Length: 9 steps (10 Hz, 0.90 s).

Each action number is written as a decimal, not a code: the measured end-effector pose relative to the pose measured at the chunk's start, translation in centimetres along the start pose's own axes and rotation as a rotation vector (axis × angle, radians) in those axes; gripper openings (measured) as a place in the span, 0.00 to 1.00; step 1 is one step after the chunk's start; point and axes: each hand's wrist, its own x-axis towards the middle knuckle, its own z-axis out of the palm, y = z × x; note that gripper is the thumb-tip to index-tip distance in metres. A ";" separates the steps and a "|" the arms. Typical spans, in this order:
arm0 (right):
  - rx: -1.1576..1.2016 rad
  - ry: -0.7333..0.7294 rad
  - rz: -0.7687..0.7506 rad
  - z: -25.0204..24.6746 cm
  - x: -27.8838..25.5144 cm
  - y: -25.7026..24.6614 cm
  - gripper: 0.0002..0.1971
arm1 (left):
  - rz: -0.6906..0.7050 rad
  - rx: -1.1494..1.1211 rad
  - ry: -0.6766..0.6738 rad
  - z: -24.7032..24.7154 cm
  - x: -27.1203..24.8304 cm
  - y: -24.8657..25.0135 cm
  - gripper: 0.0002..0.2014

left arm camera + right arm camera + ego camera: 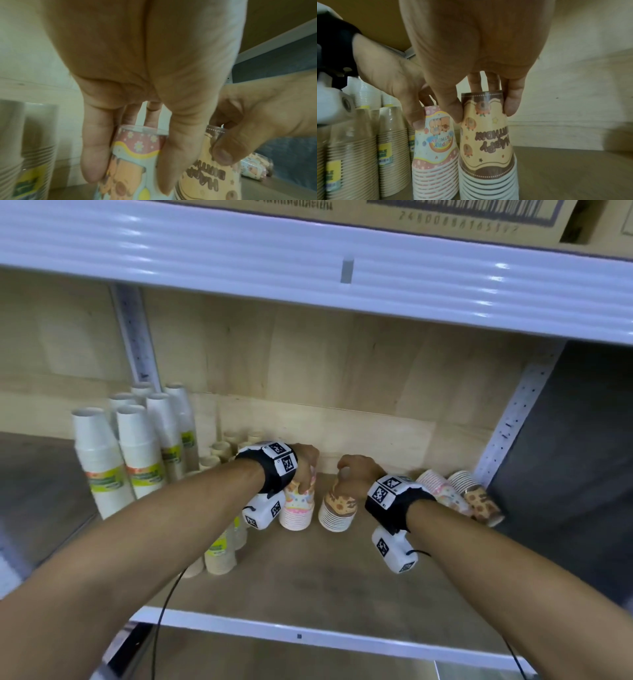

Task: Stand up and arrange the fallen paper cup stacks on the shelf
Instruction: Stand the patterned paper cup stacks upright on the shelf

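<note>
Two printed birthday cup stacks stand upside down, side by side, on the wooden shelf (308, 573). My left hand (306, 462) grips the top of the pink and blue stack (297, 508) (137, 146) (435, 146) from above. My right hand (352, 470) grips the top of the orange and brown stack (338, 511) (486, 135) (211, 174) in the same way. Two more printed stacks, one pink (445, 491) and one brown (479, 498), lie fallen at the right against the shelf upright.
Tall white cup stacks (137, 453) stand at the back left, and kraft-brown stacks (221, 553) (388, 135) stand just left of my left wrist. A white upper shelf (342, 272) with cardboard boxes hangs overhead. A perforated metal upright (513, 419) bounds the right side.
</note>
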 end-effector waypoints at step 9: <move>0.024 -0.158 -0.045 1.8 1.4 0.2 0.22 | -0.074 -0.010 -0.006 -0.4 0.3 -3.1 0.31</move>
